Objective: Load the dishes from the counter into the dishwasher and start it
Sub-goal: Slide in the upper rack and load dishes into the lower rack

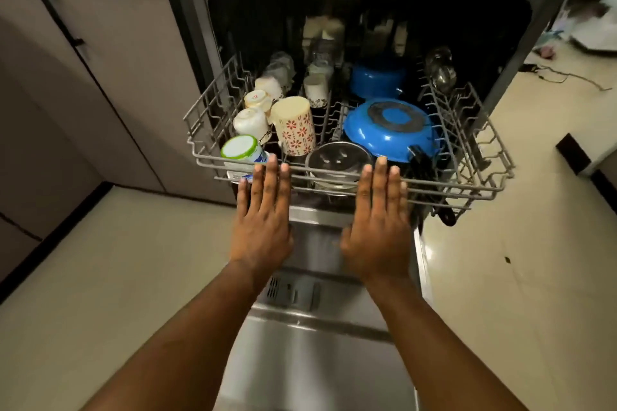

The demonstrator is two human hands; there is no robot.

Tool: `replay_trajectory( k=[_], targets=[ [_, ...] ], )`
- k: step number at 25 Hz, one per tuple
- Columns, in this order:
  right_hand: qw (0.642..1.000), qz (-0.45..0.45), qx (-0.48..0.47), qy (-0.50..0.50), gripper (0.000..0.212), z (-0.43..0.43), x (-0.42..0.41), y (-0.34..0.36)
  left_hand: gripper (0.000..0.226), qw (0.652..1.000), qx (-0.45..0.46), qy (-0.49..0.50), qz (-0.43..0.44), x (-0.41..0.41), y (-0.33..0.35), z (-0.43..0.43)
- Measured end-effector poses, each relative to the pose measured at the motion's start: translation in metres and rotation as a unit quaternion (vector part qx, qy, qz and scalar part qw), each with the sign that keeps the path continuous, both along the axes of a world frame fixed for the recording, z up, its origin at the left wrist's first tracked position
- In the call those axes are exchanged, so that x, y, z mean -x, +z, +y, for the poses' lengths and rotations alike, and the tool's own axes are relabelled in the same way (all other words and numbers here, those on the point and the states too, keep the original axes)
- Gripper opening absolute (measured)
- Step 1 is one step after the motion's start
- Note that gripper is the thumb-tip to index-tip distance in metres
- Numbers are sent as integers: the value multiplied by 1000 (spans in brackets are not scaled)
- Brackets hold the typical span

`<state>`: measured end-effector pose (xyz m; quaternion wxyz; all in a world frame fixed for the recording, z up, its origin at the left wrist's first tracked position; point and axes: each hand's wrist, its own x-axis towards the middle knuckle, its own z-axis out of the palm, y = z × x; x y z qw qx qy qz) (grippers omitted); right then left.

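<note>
Left hand (263, 210): flat, fingers straight and close together, nothing gripped. Fingertips are laid against the front rail of the rack (494, 177).

Right hand (379, 213): the same posture, flat and unclasped, tips on the same rail, at 3 o'clock from the left hand.

The rack is drawn out over the lowered dishwasher door (317, 360) and is well filled.
- At 12 o'clock from the left hand, a floral cup (295, 127) is stood upside down.
- At 11 o'clock, a green-rimmed container (242, 150) and several white cups (250, 122) are packed along the left side.
- Between the hands, just behind the rail, a steel bowl (337, 157) is seen.
- At 12 o'clock from the right hand, a blue pan (390, 127) is inverted, its black handle hanging over the front rail. A blue pot (377, 77) lies behind it.
- At 1 o'clock, ladles (440, 72) are propped in the right rear.

The counter is not in view, so whether any dishes are left cannot be told.

Step judged: loading of this rack looks finished, and the rack is about to be slid in.

Next move: an even push from both palms toward 12 o'clock is called for. The pan handle should be watched against the frame. After that the door must be raised and the cycle started.
</note>
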<state>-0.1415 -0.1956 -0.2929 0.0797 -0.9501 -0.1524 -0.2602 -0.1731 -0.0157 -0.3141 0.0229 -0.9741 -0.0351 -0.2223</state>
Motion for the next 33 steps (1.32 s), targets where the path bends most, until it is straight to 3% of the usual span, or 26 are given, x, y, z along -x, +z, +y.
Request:
replay_trajectory(
  k=[4, 11, 24, 33],
  targets=[
    [999, -51, 3, -11, 90, 5, -33, -15, 87, 997, 0, -7, -76, -33, -12, 8],
    [992, -117, 28, -34, 90, 7, -44, -34, 91, 992, -6, -8, -124, -52, -28, 13],
    [996, 37, 54, -62, 106, 27, -51, 0, 95, 999, 39, -29, -25, -71, -5, 14],
    [988, 103, 92, -76, 109, 37, -76, 25, 98, 998, 20, -49, 36, -101, 12, 34]
  ],
)
